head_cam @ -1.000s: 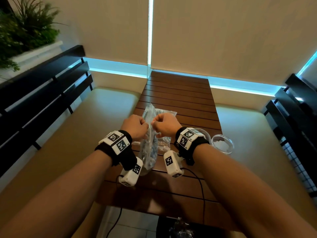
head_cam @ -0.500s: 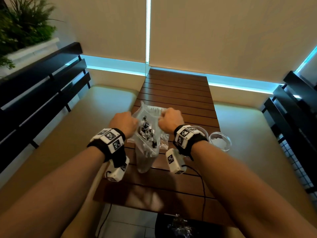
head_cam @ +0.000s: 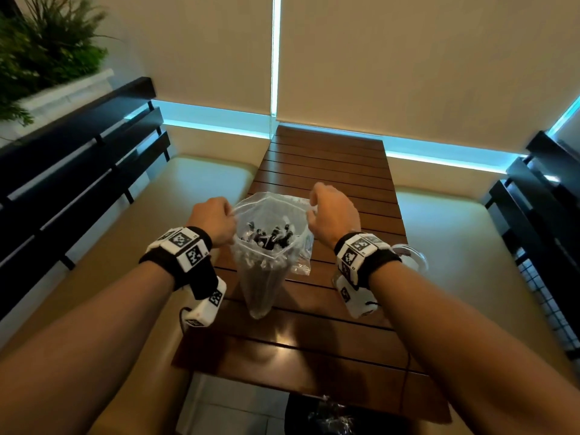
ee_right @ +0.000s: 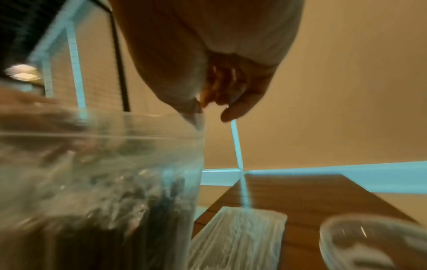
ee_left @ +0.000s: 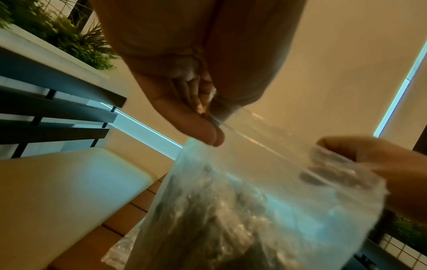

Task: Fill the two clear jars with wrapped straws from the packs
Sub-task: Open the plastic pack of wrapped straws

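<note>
Left hand [head_cam: 213, 221] and right hand [head_cam: 332, 215] each pinching a side of the open straw pack [head_cam: 266, 246], upright on the slatted table [head_cam: 329, 171]; clear jar [head_cam: 411, 259], seemingly empty, beside right wrist.

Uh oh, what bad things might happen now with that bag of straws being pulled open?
1. The left hand and right hand pinch only the top edges of the open pack. If either grip slips, the pack might tip and spill its wrapped straws on the table.
2. Pulling harder might tear the thin plastic.
3. A clear jar stands close beside the right wrist; a sudden move could knock it.
</note>
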### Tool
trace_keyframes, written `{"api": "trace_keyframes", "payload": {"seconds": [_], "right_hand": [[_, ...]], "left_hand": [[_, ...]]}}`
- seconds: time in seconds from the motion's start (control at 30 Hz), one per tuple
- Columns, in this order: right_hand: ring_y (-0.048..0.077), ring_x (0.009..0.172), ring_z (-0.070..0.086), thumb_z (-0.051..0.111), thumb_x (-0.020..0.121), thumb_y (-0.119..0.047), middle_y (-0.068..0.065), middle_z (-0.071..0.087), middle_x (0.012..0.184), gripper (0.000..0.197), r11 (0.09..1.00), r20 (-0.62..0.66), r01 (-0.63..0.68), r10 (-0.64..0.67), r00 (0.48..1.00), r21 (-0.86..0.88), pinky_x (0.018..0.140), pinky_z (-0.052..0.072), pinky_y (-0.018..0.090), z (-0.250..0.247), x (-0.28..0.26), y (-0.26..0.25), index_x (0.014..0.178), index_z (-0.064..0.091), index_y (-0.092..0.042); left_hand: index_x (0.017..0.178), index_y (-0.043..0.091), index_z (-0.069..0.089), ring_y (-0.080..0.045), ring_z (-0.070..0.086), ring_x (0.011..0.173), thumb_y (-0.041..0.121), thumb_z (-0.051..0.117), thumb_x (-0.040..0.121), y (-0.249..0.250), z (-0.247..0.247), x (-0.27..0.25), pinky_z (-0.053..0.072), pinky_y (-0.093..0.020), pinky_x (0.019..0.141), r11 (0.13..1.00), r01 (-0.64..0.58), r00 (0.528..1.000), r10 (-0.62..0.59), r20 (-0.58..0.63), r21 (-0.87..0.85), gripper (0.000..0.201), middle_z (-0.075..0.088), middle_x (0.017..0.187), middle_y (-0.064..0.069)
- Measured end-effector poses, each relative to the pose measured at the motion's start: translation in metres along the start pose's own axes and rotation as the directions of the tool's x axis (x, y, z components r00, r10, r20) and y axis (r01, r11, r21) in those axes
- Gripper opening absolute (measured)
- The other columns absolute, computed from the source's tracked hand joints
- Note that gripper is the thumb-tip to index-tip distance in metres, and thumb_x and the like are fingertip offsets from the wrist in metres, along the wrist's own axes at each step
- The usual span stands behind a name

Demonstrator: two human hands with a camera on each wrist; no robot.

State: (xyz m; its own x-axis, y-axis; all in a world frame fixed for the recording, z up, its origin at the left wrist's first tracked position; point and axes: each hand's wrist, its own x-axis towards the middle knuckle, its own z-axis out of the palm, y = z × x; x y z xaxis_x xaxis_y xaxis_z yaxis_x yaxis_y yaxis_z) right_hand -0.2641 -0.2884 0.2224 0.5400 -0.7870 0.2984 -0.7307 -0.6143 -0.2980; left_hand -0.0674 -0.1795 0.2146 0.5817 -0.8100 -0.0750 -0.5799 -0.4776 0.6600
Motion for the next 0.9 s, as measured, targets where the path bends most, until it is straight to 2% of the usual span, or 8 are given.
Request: {"api": "trace_keyframes", "payload": {"seconds": [0.07, 0.17, 0.4, 0.57, 0.63, 0.7, 0.77, 0.9], "right_hand": [[0.013, 0.073, 0.049, 0.054, 0.092, -0.020, -0.005, 0.053, 0.082, 0.009, 0.963, 0.022, 0.268, -0.268, 0.963, 0.013, 0.064, 0.044, 0.026, -0.002, 0.000, -0.023, 0.084, 0.051, -0.018], [0.019, 0.078, 0.060, 0.053, 0.087, -0.013, 0.000, 0.063, 0.087, 0.007, 0.885, 0.333, 0.461, -0.415, 0.847, -0.069, 0.070, 0.054, 0.034, 0.014, 0.004, -0.064, 0.084, 0.059, -0.015], [0.025, 0.094, 0.058, 0.042, 0.100, -0.019, 0.005, 0.057, 0.098, 0.018, 0.912, 0.585, 0.397, -0.270, 0.765, -0.099, 0.081, 0.051, 0.036, 0.023, -0.003, -0.083, 0.103, 0.058, -0.013], [0.019, 0.077, 0.050, 0.053, 0.095, -0.016, -0.008, 0.048, 0.085, 0.010, 0.983, 0.629, 0.185, -0.134, 0.766, -0.016, 0.071, 0.038, 0.028, 0.043, -0.010, -0.079, 0.104, 0.048, -0.014], [0.019, 0.071, 0.041, 0.049, 0.099, -0.013, -0.003, 0.040, 0.078, 0.025, 0.981, 0.735, 0.172, -0.051, 0.676, -0.090, 0.076, 0.032, 0.028, 0.051, -0.011, -0.080, 0.075, 0.041, -0.016], [0.013, 0.061, 0.031, 0.047, 0.101, -0.014, -0.001, 0.033, 0.073, 0.034, 0.973, 0.804, 0.185, 0.002, 0.595, -0.140, 0.075, 0.035, 0.029, 0.060, -0.012, -0.080, 0.069, 0.035, -0.021], [0.019, 0.076, 0.042, 0.047, 0.101, -0.018, 0.006, 0.043, 0.087, 0.008, 0.952, 0.790, 0.216, 0.039, 0.612, -0.215, 0.088, 0.041, 0.028, 0.062, -0.013, -0.081, 0.094, 0.048, -0.021], [0.025, 0.108, 0.048, 0.045, 0.100, -0.014, 0.011, 0.051, 0.112, 0.022, 0.976, 0.716, 0.186, -0.049, 0.696, -0.114, 0.091, 0.040, 0.034, 0.061, -0.012, -0.072, 0.120, 0.055, -0.016]], "left_hand": [[0.084, 0.012, 0.056, -0.026, 0.071, 0.065, 0.015, 0.055, 0.094, 0.003, 0.001, -0.001, 0.061, -0.043, 0.070, 0.999, -0.049, 0.999, 0.049, -0.005, -0.007, 0.011, 0.069, 0.075, -0.011], [0.083, 0.016, 0.058, -0.028, 0.067, 0.076, 0.020, 0.055, 0.095, 0.011, 0.010, -0.005, 0.058, -0.041, 0.075, 0.985, -0.143, 0.988, 0.147, -0.040, 0.097, 0.013, 0.069, 0.080, -0.008], [0.094, 0.017, 0.059, -0.028, 0.060, 0.078, 0.016, 0.050, 0.095, 0.009, 0.012, -0.020, 0.052, -0.041, 0.072, 0.938, -0.269, 0.958, 0.284, -0.042, 0.221, 0.009, 0.066, 0.086, -0.006], [0.094, 0.015, 0.059, -0.026, 0.058, 0.080, 0.009, 0.051, 0.093, 0.017, 0.006, -0.029, 0.052, -0.044, 0.075, 0.908, -0.339, 0.934, 0.356, -0.027, 0.247, 0.010, 0.065, 0.089, -0.004], [0.095, 0.015, 0.059, -0.025, 0.058, 0.082, 0.008, 0.053, 0.092, 0.019, 0.006, -0.031, 0.052, -0.043, 0.076, 0.896, -0.363, 0.926, 0.377, -0.008, 0.257, 0.010, 0.064, 0.091, -0.004], [0.096, 0.014, 0.059, -0.024, 0.058, 0.081, 0.003, 0.055, 0.090, 0.022, 0.009, -0.033, 0.052, -0.043, 0.076, 0.881, -0.389, 0.916, 0.400, 0.017, 0.269, 0.013, 0.063, 0.091, -0.003], [0.095, 0.014, 0.057, -0.023, 0.057, 0.078, -0.001, 0.055, 0.087, 0.025, 0.013, -0.034, 0.052, -0.042, 0.073, 0.868, -0.418, 0.903, 0.428, 0.022, 0.269, 0.017, 0.061, 0.089, -0.003], [0.096, 0.014, 0.057, -0.023, 0.056, 0.079, -0.002, 0.055, 0.087, 0.032, 0.015, -0.034, 0.051, -0.037, 0.071, 0.860, -0.441, 0.893, 0.448, 0.032, 0.259, 0.018, 0.058, 0.089, -0.002]]}}
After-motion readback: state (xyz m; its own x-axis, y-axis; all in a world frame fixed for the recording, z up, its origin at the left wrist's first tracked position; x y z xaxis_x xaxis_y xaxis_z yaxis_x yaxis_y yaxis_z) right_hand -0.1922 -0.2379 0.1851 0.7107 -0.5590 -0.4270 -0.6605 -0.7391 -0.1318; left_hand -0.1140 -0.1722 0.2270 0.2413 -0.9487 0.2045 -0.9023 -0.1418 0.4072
